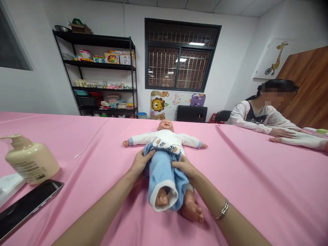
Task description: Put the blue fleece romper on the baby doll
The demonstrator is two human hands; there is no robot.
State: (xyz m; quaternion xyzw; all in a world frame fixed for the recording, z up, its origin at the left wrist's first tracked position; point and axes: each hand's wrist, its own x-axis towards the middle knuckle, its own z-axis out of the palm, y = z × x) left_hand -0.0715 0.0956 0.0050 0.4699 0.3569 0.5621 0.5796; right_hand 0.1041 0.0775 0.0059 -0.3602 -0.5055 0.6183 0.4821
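Note:
A baby doll (166, 134) in a white long-sleeved top lies on its back, arms spread, its feet toward me. Blue fleecy pants (160, 167) with white cuffs are over one of its legs, and that foot shows inside the cuff opening. The doll's other foot (192, 210) lies bare beside the bunched pants. My left hand (141, 161) is closed on the left edge of the pants near the waist, thumb on top. On the other side, my right hand (185, 166) grips the fabric with its thumb over it.
A pink cloth (110, 201) covers the table. At the left are a pump bottle (33, 160), a phone (30, 206) and a white object (10, 186). A person (266, 109) sits at the right, near another doll's arm (302, 139). Shelves (102, 65) stand behind.

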